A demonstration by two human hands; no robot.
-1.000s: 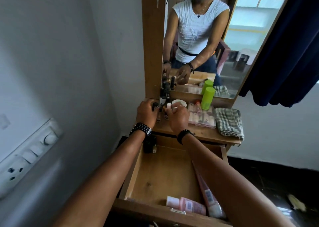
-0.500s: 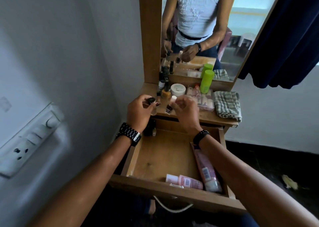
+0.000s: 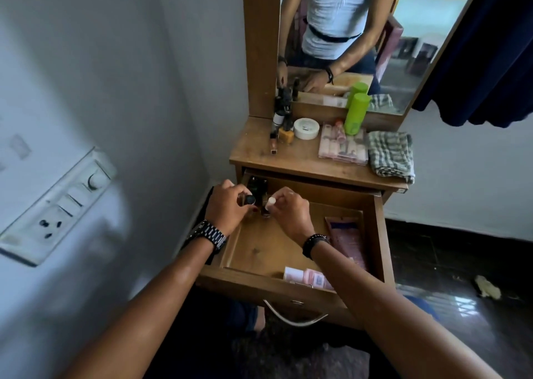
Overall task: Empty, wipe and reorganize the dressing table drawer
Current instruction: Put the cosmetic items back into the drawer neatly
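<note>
Fig.: open wooden drawer [image 3: 372,234] of dressing table, head view. Left hand [image 3: 227,208] curls fingers round a small dark-capped bottle [image 3: 249,199]; right hand [image 3: 290,212] pinches a small white-capped bottle [image 3: 270,204] by thumb & fingertips. Both bottles are held upright over the drawer's back-left corner, just beside a dark item [image 3: 257,186] standing there. Pink tubes [image 3: 308,277] lie along front wall, a long pink tube [image 3: 347,240] by right wall. On top: green cylindrical bottle [image 3: 356,113], white round jar [image 3: 306,128], checked folded cloth [image 3: 392,152]. Judgement: bottles look light, rigid, prob. glass, so fragile & smooth; grip at cap or neck w/ fingertips, set base down gently, keep apart to avoid knocking neighbours over. Step appears to be restocking, drawer part-filled
</note>
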